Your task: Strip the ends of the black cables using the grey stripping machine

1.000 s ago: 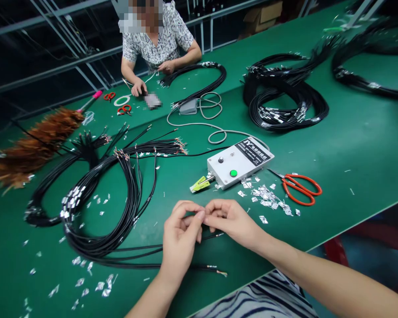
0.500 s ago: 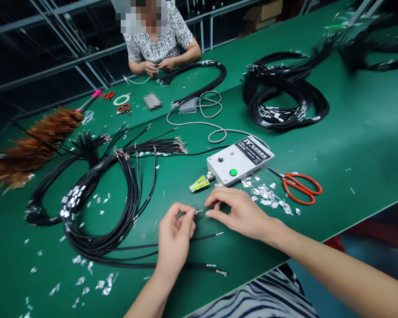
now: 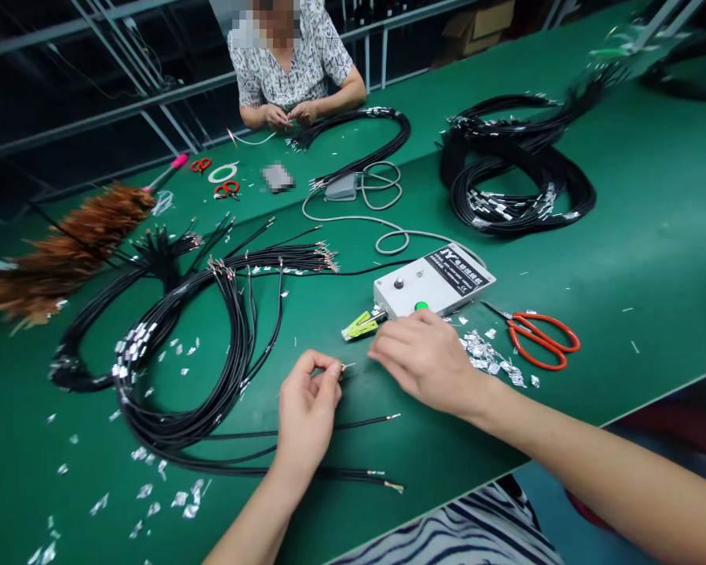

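At the far left, a brown feather duster (image 3: 88, 239) with a pink handle end lies on the green worktop (image 3: 641, 275). Next comes a looped bundle of black cables (image 3: 205, 412), banded with silver, its stripped ends fanned out; silver scraps are strewn around it. Across the worktop a co-worker (image 3: 294, 67) sits with both hands together. In front, the left hand (image 3: 307, 412) pinches a stripped cable end (image 3: 346, 366) between thumb and forefinger, thin wire poking out past the fingertips. Just beyond it, a yellow-green clip (image 3: 360, 324) juts from a grey machine (image 3: 432, 278) with a green button. The right hand (image 3: 423, 357), fingers bent, hovers before the machine; whether it holds anything cannot be told. Farther back stands a cardboard box (image 3: 491, 22), its contents hidden. Rightward lie coiled cables (image 3: 521, 220) and orange-handled scissors (image 3: 544, 341).
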The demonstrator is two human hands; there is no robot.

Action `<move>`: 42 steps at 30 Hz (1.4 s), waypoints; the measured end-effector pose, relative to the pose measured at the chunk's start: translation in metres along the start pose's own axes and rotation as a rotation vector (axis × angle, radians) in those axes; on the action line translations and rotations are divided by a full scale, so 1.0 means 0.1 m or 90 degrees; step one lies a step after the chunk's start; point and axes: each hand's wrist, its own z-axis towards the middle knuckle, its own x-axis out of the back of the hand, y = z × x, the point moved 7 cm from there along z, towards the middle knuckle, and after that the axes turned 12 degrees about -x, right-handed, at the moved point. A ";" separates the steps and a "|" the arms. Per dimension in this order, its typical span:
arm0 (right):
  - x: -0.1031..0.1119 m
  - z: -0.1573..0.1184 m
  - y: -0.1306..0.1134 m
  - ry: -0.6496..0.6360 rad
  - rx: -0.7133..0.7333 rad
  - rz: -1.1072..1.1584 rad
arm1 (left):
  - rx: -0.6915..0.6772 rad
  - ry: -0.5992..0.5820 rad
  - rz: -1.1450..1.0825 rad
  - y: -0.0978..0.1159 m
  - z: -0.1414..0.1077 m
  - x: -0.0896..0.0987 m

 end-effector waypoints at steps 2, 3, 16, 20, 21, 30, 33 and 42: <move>0.02 0.08 0.11 0.002 -0.025 -0.041 | -0.006 0.011 -0.022 0.00 0.07 0.03; 0.00 0.14 0.14 -0.012 -0.026 -0.067 | -0.012 0.015 -0.028 0.01 0.11 0.04; -0.37 0.48 0.26 -0.179 0.006 -0.199 | -0.051 0.059 -0.026 -0.13 0.39 0.08; -0.35 0.48 0.25 -0.163 0.005 -0.182 | -0.049 0.066 -0.021 -0.19 0.44 0.05; -0.35 0.47 0.25 -0.163 0.005 -0.184 | -0.048 0.066 -0.020 -0.20 0.45 0.04; -0.33 0.45 0.24 -0.167 0.005 -0.195 | -0.041 0.058 0.018 -0.21 0.49 -0.06; -0.34 0.44 0.23 -0.166 0.006 -0.203 | -0.044 0.055 0.039 -0.20 0.49 -0.06; -0.05 0.30 0.25 -0.084 -0.007 -0.118 | -0.071 0.032 0.104 -0.21 0.48 -0.02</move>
